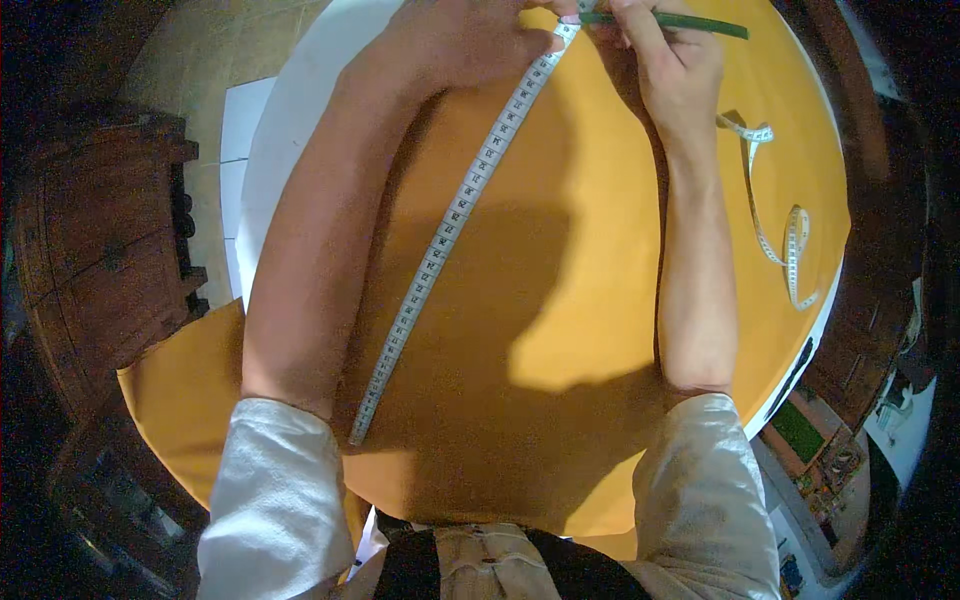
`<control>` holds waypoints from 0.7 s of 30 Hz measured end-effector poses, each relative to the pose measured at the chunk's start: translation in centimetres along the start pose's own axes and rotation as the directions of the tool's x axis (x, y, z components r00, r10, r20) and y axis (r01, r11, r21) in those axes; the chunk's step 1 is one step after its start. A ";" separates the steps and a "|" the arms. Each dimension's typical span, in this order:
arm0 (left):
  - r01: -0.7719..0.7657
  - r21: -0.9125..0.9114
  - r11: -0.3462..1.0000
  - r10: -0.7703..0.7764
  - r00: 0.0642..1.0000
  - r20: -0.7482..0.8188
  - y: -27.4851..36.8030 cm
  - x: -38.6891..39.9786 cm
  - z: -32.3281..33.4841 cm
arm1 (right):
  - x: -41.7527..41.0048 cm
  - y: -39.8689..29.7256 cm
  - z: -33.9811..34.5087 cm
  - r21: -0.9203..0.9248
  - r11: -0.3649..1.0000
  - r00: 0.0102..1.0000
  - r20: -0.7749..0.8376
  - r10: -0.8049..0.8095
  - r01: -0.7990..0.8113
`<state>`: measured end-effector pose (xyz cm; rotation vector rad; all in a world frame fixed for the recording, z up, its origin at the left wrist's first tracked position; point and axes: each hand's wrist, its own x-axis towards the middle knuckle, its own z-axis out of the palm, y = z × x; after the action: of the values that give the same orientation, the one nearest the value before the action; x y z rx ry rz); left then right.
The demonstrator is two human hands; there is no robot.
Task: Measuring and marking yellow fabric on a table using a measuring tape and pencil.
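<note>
A white tape measure (455,216) runs diagonally over mustard-yellow fabric (600,315), from near my left elbow up to the top of the view. My left hand (472,41) has thumb and fingertips on the tape's upper part, pinning it against the cloth; the top of this hand is partly cut off. A slim green pencil-like stick (705,24) is held in my right hand (671,64), its inner end right by the tape and the left fingertips. Whether that end touches the cloth cannot be told.
The tape's loose end (793,247) curls on the fabric at right. A white surface edge (300,142) shows beneath the cloth at left. Dark wooden furniture (112,255) stands at far left, and the fabric's corner (172,390) hangs out at lower left.
</note>
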<state>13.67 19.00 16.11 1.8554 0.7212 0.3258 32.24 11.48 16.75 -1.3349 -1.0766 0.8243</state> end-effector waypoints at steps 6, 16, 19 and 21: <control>0.077 0.023 0.997 -0.077 0.997 0.024 0.2 0.2 0.0 | 0.3 1.7 -0.7 -0.033 0.999 1.000 0.008 0.000 0.001; 0.297 0.180 0.938 -0.307 0.951 0.028 2.3 -0.3 -0.5 | 0.5 2.2 -0.8 -0.103 0.992 0.996 0.058 -0.072 0.077; 0.383 0.193 0.903 -0.398 0.917 0.040 4.1 -0.7 -0.4 | 0.5 2.2 -1.2 -0.105 0.993 0.995 0.091 -0.052 0.061; 0.360 0.181 0.915 -0.372 0.928 0.036 3.5 -0.7 -0.5 | 0.3 1.1 -0.4 -0.063 0.996 0.997 0.049 -0.052 0.055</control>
<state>13.95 18.09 19.57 1.8331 1.0551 -0.0464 32.88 11.69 15.72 -1.3396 -1.1797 0.7904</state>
